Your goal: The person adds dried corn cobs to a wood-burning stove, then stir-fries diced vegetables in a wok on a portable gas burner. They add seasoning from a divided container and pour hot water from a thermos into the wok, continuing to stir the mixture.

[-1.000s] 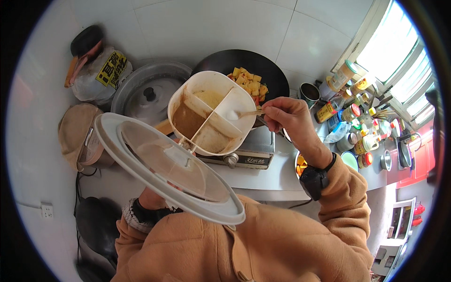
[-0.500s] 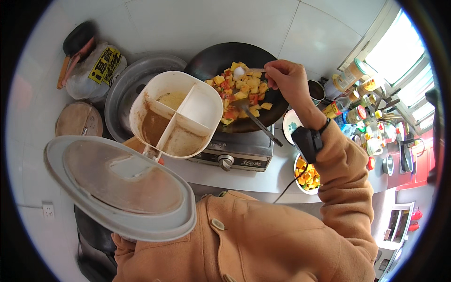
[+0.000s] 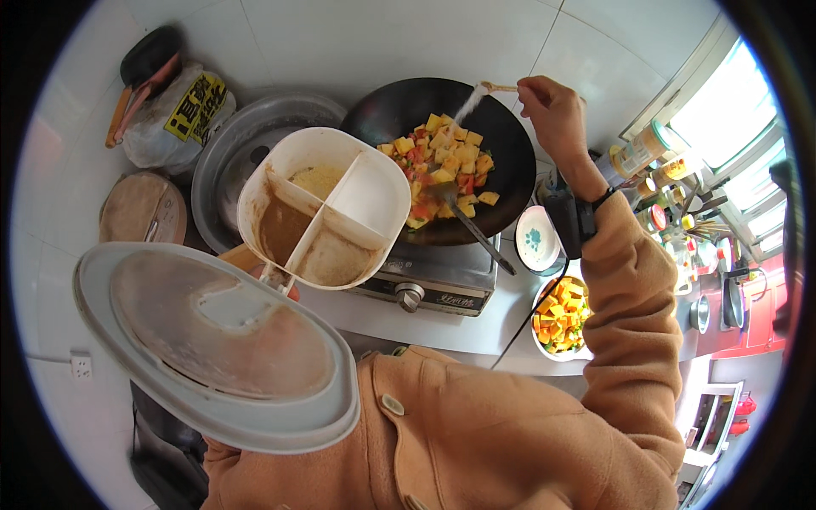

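Note:
My right hand (image 3: 554,115) pinches the handle of a small spoon (image 3: 501,87) tipped over the black wok (image 3: 510,187). A streak of white granules (image 3: 467,105) falls from the spoon onto the diced yellow and red vegetables (image 3: 459,155). A metal spatula (image 3: 463,217) leans in the wok, its handle over the rim. My left hand (image 3: 293,292), mostly hidden behind the raised lid (image 3: 229,327), grips a white seasoning box (image 3: 399,200) beside the wok. Its compartments hold yellowish, brown and pale seasonings; one shows bare white walls.
The wok sits on a gas stove (image 3: 433,289). Left of it stands a large grey metal basin (image 3: 208,183). To the right are a white patterned bowl (image 3: 537,242) and a bowl of orange and yellow cubes (image 3: 561,319). Seasoning jars (image 3: 654,161) crowd the windowsill side.
My right hand has lifted up and to the right with the spoon. The white heap on the spoon now pours down in a streak. The seasoning box stays almost in place.

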Motion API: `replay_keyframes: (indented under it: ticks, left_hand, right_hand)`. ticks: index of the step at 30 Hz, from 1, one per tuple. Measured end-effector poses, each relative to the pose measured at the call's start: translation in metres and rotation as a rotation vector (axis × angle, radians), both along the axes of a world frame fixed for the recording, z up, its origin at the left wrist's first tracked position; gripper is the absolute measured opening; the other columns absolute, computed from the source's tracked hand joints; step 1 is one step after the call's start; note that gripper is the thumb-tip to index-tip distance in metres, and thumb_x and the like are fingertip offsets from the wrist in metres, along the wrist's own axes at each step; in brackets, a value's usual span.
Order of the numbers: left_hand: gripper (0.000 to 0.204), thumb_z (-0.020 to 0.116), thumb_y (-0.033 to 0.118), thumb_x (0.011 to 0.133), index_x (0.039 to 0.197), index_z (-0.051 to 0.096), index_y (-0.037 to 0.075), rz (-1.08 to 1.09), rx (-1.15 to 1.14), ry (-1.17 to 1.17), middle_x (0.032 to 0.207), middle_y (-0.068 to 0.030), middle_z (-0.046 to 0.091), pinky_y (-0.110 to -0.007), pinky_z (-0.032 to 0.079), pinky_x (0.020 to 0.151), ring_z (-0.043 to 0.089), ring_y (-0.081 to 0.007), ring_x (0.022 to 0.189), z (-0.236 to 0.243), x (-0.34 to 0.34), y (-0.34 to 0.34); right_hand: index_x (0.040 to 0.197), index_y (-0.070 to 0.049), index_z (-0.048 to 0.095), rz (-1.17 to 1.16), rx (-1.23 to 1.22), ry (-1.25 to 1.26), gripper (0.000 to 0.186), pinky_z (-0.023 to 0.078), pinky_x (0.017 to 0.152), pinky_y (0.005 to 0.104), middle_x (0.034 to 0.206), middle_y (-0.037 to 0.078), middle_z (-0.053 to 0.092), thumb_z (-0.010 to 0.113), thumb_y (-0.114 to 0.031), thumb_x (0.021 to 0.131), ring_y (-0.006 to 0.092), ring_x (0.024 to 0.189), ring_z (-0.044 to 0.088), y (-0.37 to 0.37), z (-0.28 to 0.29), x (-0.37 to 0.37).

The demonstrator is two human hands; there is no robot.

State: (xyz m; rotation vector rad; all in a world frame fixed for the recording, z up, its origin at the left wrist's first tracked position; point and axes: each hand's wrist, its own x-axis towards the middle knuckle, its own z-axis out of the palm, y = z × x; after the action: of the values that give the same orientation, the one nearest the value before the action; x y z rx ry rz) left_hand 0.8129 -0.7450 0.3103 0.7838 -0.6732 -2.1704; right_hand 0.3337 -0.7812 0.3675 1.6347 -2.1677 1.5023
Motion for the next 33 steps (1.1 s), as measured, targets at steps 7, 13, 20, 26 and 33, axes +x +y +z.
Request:
replay_keyframes:
  ticks: [7, 13, 20, 26, 33]
  left_hand:
    - [0.063, 0.061, 0.028, 0.094, 0.144, 0.032, 0.003, -0.038, -0.035, -0.016, 0.13, -0.0148, 0.052, -0.039, 0.05, 0.097, 0.057, -0.0236, 0.115, 0.001, -0.009, -0.003]
    - [0.062, 0.061, 0.028, 0.094, 0.144, 0.033, 0.003, -0.074, -0.043, -0.034, 0.13, -0.0149, 0.052, -0.039, 0.05, 0.097, 0.057, -0.0235, 0.114, 0.001, -0.012, 0.001]
    - [0.061, 0.06, 0.028, 0.095, 0.143, 0.034, 0.003, -0.111, -0.038, -0.075, 0.129, -0.015, 0.052, -0.039, 0.051, 0.097, 0.057, -0.0234, 0.114, -0.001, -0.013, 0.004]
    - [0.06, 0.06, 0.028, 0.095, 0.143, 0.034, 0.003, -0.142, -0.036, -0.098, 0.129, -0.0151, 0.053, -0.039, 0.051, 0.096, 0.057, -0.0234, 0.114, -0.002, -0.017, 0.006]
    - [0.059, 0.059, 0.028, 0.095, 0.142, 0.035, 0.002, -0.17, -0.027, -0.119, 0.129, -0.0153, 0.053, -0.038, 0.051, 0.096, 0.057, -0.0233, 0.113, -0.005, -0.021, 0.006]
  right_hand:
    - [0.094, -0.001, 0.071, -0.001, -0.144, 0.185, 0.013, 0.053, 0.063, 0.0266, 0.073, 0.01, 0.069, 0.064, -0.01, 0.086, 0.0148, 0.062, 0.067, 0.012, 0.007, -0.008]
    - [0.096, 0.001, 0.07, 0.13, -0.104, -0.243, 0.015, 0.05, 0.059, 0.0224, 0.073, 0.004, 0.068, 0.064, -0.011, 0.089, 0.0087, 0.062, 0.063, 0.03, 0.026, 0.024]
    - [0.096, 0.004, 0.068, 0.501, 0.053, -0.467, 0.013, 0.047, 0.055, 0.0192, 0.073, 0.002, 0.065, 0.061, -0.006, 0.091, 0.0058, 0.061, 0.059, 0.064, 0.044, 0.091]
    - [0.096, -0.001, 0.069, 0.537, 0.127, -0.134, 0.012, 0.047, 0.054, 0.023, 0.07, 0.005, 0.064, 0.065, -0.005, 0.085, 0.0073, 0.059, 0.058, 0.053, 0.036, 0.122]
    - [0.087, -0.001, 0.065, 0.675, 0.112, 0.514, 0.006, 0.051, 0.058, 0.0354, 0.075, 0.013, 0.062, 0.063, -0.002, 0.082, 0.0303, 0.066, 0.062, 0.049, 0.023, 0.134]
